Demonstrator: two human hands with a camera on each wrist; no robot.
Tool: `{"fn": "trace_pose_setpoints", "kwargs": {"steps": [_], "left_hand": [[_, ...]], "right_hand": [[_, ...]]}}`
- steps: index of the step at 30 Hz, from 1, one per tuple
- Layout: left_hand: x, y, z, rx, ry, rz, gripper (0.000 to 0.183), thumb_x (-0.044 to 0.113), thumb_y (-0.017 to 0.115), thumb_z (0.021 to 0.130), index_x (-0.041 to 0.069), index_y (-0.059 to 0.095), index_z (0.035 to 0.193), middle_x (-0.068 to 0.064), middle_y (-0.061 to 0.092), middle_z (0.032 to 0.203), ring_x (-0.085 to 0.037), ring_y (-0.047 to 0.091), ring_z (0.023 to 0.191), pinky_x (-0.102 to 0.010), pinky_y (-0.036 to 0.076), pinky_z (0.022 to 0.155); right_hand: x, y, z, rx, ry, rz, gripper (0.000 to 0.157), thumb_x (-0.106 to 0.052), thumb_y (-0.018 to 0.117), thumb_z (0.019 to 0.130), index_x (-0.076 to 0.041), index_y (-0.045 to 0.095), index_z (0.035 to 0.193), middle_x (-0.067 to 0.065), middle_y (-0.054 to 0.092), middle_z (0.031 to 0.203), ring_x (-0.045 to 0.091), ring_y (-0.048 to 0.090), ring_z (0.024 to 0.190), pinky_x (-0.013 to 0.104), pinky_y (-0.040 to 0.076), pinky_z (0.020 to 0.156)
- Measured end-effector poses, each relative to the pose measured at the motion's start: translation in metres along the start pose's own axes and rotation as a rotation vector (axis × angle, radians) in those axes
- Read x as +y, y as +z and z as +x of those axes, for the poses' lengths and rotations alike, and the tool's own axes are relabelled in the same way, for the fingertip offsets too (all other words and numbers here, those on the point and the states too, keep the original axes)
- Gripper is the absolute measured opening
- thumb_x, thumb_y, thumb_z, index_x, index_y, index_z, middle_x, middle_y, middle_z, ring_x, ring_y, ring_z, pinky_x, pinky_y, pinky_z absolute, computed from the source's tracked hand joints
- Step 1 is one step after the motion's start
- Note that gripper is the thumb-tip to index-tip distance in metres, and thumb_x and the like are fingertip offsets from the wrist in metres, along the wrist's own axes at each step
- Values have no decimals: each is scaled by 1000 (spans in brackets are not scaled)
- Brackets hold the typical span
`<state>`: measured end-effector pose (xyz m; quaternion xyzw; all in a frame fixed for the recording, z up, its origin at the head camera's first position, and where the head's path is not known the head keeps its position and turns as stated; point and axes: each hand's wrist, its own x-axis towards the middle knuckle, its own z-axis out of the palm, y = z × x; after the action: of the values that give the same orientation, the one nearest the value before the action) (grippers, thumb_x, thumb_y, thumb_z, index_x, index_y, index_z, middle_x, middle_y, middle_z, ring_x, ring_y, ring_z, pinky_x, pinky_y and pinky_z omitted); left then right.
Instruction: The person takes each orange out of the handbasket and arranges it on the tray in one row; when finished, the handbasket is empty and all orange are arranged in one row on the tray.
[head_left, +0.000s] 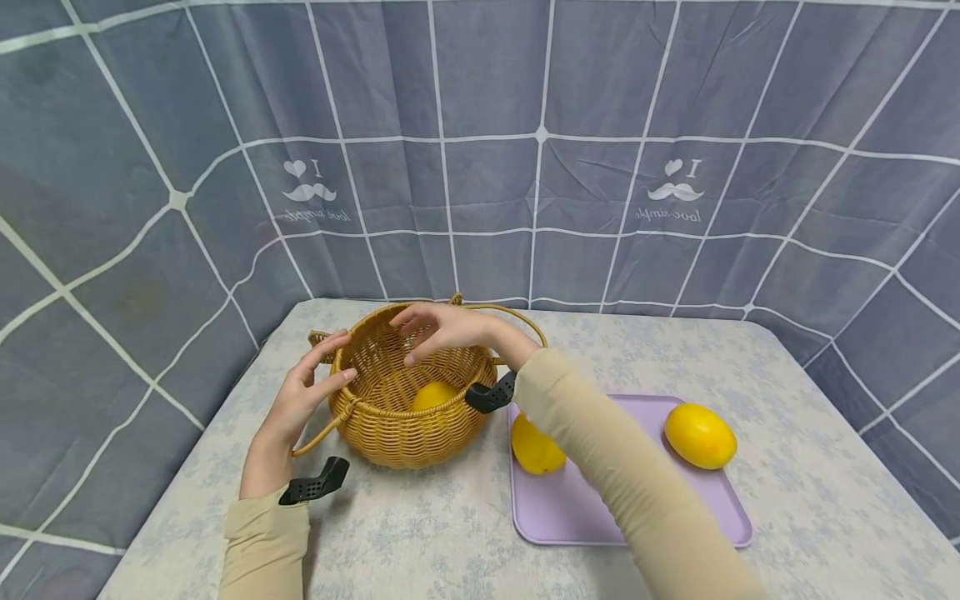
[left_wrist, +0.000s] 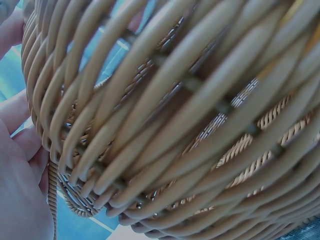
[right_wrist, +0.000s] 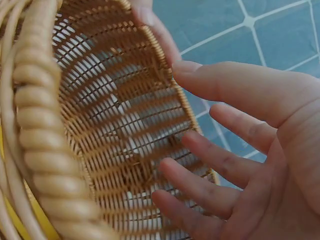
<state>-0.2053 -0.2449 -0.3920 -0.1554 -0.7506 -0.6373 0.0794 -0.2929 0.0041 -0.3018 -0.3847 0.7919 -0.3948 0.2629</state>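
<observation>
A round wicker basket (head_left: 416,442) with loop handles stands on the table, one yellow mango (head_left: 435,395) lying inside. My left hand (head_left: 296,400) rests against the basket's left rim, its fingers fairly straight beside a small woven ear (head_left: 321,340). From the left wrist, the wicker weave (left_wrist: 165,115) fills the view, and part of that hand shows at the left. Over the basket's opening hovers my right hand (head_left: 450,327), with spread, slightly bent fingers and nothing held. The right wrist view shows the same bare fingers (right_wrist: 200,200) in front of the basket's inner wall.
A lilac tray (head_left: 562,517) lies right of the basket, under my right forearm. On it are a mango (head_left: 536,446) partly behind the sleeve and another mango (head_left: 700,436) at the right. A grey-blue checked curtain (head_left: 495,183) surrounds the table (head_left: 420,533) at the back and sides.
</observation>
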Motion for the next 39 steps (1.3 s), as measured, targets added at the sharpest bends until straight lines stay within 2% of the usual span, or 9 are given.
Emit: {"fn": "trace_pose_setpoints", "kwargs": {"steps": [10, 15, 21, 27, 33, 36, 39], "left_hand": [[0, 0, -2, 2, -11, 28, 54, 11, 60, 92, 3, 39, 141, -13, 23, 152, -30, 6, 141, -64, -7, 105], [1, 0, -1, 5, -19, 31, 55, 12, 61, 92, 3, 39, 142, -13, 22, 153, -30, 5, 141, -63, -8, 105], [1, 2, -1, 5, -13, 28, 55, 10, 61, 92, 4, 39, 142, -12, 23, 152, -29, 6, 141, -63, -7, 105], [2, 2, -1, 8, -14, 28, 55, 11, 61, 92, 4, 39, 142, -13, 23, 152, -28, 6, 141, -62, -7, 106], [2, 2, 0, 5, -11, 20, 55, 10, 61, 91, 4, 39, 142, -12, 24, 152, -27, 8, 141, -61, -6, 107], [3, 2, 0, 5, -6, 19, 55, 9, 61, 91, 3, 39, 142, -12, 25, 152, -27, 8, 140, -60, -6, 107], [2, 2, -1, 5, -4, 16, 55, 9, 61, 91, 4, 40, 142, -11, 25, 152, -27, 8, 141, -59, -6, 108]], "right_hand": [[18, 9, 10, -99, 72, -41, 66, -27, 77, 78, -17, 47, 136, 8, 47, 136, 28, 40, 128, 27, 44, 93], [21, 12, 11, -125, 82, -113, 63, -32, 77, 77, -21, 51, 133, 4, 47, 138, 23, 40, 129, 29, 39, 98], [24, 15, 13, -191, 105, -227, 63, -35, 79, 75, -23, 53, 131, -7, 49, 134, 12, 40, 126, 28, 33, 102], [24, 17, 15, -251, 110, -275, 63, -32, 79, 75, -20, 54, 131, -5, 48, 135, 11, 40, 126, 27, 31, 104], [23, 18, 15, -309, 154, -318, 61, -18, 77, 77, -17, 54, 133, 0, 47, 137, 16, 38, 128, 27, 32, 103], [23, 19, 15, -327, 187, -340, 58, -12, 74, 78, -18, 55, 133, 0, 47, 137, 17, 39, 127, 23, 36, 97], [23, 20, 15, -345, 223, -340, 56, -7, 72, 80, -17, 55, 132, 1, 47, 136, 16, 44, 119, 23, 43, 84]]}}
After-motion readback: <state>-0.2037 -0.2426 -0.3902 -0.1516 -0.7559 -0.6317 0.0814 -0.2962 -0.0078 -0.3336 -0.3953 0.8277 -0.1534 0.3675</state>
